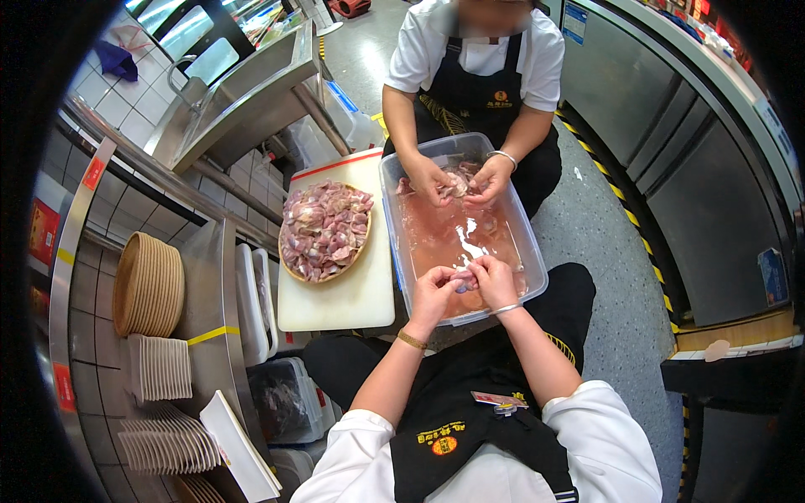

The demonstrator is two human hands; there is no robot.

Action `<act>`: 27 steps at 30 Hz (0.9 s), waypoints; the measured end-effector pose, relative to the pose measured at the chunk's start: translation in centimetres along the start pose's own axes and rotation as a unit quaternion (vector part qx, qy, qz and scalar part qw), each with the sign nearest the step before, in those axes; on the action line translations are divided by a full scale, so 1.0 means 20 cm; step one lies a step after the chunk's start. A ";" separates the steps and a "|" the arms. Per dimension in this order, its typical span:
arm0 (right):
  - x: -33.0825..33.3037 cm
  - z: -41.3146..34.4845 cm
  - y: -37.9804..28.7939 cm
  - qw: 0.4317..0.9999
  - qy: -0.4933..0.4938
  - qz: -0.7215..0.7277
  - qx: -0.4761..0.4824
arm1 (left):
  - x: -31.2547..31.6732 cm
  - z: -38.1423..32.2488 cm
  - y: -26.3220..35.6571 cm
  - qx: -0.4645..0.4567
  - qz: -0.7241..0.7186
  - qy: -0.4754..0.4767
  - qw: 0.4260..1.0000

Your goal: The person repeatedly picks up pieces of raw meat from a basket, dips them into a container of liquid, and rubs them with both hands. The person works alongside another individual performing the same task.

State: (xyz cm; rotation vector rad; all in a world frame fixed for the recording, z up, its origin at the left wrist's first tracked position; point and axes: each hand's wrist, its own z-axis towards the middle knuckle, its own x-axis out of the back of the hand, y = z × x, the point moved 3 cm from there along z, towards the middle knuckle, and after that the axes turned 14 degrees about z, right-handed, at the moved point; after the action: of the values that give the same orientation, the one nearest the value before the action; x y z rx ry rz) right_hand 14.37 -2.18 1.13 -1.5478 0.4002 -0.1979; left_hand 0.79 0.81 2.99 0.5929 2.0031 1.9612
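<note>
Both of my hands meet over the near end of a clear plastic tub of reddish water. Between the fingertips of my left hand and my right hand is a small piece of raw meat, pinkish with a bluish patch. More meat shows dimly under the water. To the left, a round woven basket heaped with raw meat pieces, which look like poultry gizzards, rests on a white cutting board with a red stripe at its far edge.
Across the tub a co-worker holds meat in both hands. Stacked round baskets and white dishes stand on a steel shelf at left. A steel sink is beyond; steel cabinets line the right side.
</note>
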 end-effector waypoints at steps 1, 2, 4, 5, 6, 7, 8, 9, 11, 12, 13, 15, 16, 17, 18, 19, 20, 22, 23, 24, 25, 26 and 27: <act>0.00 0.00 0.00 0.999 0.011 -0.033 0.014 | 0.00 0.00 0.00 0.004 0.006 0.000 1.000; 0.01 0.00 -0.01 0.997 0.023 -0.066 0.027 | -0.01 0.00 0.00 0.009 0.011 0.000 1.000; 0.01 0.01 0.02 0.995 0.049 -0.081 0.026 | 0.00 0.01 -0.02 0.025 0.015 -0.008 1.000; 0.01 0.02 0.03 0.994 0.062 -0.088 0.025 | 0.01 0.02 -0.05 0.036 0.013 -0.016 0.999; 0.02 0.03 0.06 0.996 0.074 -0.033 -0.032 | 0.02 0.03 -0.08 0.047 0.011 -0.023 0.999; 0.06 0.05 0.11 0.996 0.083 0.014 -0.038 | 0.03 0.03 -0.10 0.062 -0.036 -0.019 0.997; 0.11 0.09 0.16 0.993 0.090 0.061 -0.044 | 0.04 0.04 -0.12 0.078 -0.083 -0.015 0.993; 0.12 0.11 0.14 0.988 0.096 0.109 -0.051 | 0.06 0.03 -0.11 0.094 -0.129 -0.008 0.987; 0.11 0.10 0.13 0.993 0.066 0.078 -0.061 | 0.06 0.04 -0.08 0.092 -0.149 0.005 0.985; 0.09 0.08 0.12 0.994 0.039 0.064 -0.082 | 0.05 0.04 -0.07 0.089 -0.160 0.006 0.983; 0.05 0.07 0.04 0.993 0.008 0.051 -0.103 | 0.05 0.04 -0.07 0.087 -0.169 0.010 0.982; -0.03 0.01 -0.07 0.991 -0.033 0.025 -0.125 | 0.05 0.04 -0.10 0.091 -0.210 0.012 0.973; -0.04 0.01 -0.03 0.996 -0.073 -0.006 -0.045 | 0.04 0.05 -0.11 0.095 -0.218 0.017 0.971; -0.04 0.02 0.00 0.992 -0.113 -0.037 0.035 | 0.04 0.06 -0.12 0.099 -0.227 0.022 0.969; -0.05 0.02 -0.01 0.993 -0.114 -0.037 0.017 | 0.05 0.05 -0.12 0.101 -0.230 0.004 0.968; -0.05 0.02 -0.03 0.993 -0.116 -0.036 -0.002 | 0.06 0.05 -0.13 0.110 -0.224 0.009 0.968; -0.04 0.02 -0.04 0.992 -0.119 -0.036 -0.020 | 0.06 0.04 -0.13 0.119 -0.218 0.014 0.969; -0.04 0.02 -0.04 0.991 -0.080 -0.102 -0.024 | 0.07 0.04 -0.14 0.141 -0.158 0.034 0.977; -0.03 0.01 -0.04 0.989 -0.063 -0.134 -0.025 | 0.08 0.04 -0.14 0.114 -0.147 0.038 0.982; -0.02 0.01 -0.06 0.981 -0.036 -0.191 0.029 | 0.07 0.03 -0.09 0.123 -0.148 0.040 0.980; -0.03 0.00 -0.08 0.966 -0.011 -0.242 0.088 | 0.07 0.03 -0.04 0.129 -0.149 0.045 0.979; -0.03 0.00 -0.09 0.964 -0.020 -0.245 0.096 | 0.07 0.03 -0.04 0.114 -0.134 0.047 0.983; -0.04 -0.01 -0.11 0.962 -0.027 -0.249 0.105 | 0.07 0.03 -0.04 0.100 -0.119 0.047 0.987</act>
State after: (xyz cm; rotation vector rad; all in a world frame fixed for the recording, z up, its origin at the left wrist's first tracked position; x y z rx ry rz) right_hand 13.88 -2.09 3.35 -1.4153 -0.0624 -0.5693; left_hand -0.25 2.11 2.26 0.2887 2.2293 1.6912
